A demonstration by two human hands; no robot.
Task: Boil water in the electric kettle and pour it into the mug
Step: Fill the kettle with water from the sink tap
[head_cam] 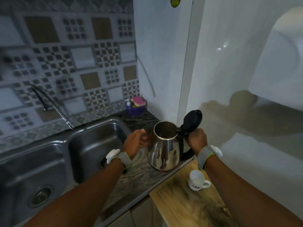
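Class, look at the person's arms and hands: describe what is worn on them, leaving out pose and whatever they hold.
Both forearms are bare, with no sleeves or gloves. The left hand and right hand each have a grey wrist strap carrying a white rounded device; the right strap shows a thin yellow-green edge. No rings or markings are visible.

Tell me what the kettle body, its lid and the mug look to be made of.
Kettle body: polished metal, probably stainless steel, given its mirror reflections. Lid: matte black, likely plastic, no shine. Mug: glossy white, looks ceramic, though glass is possible.
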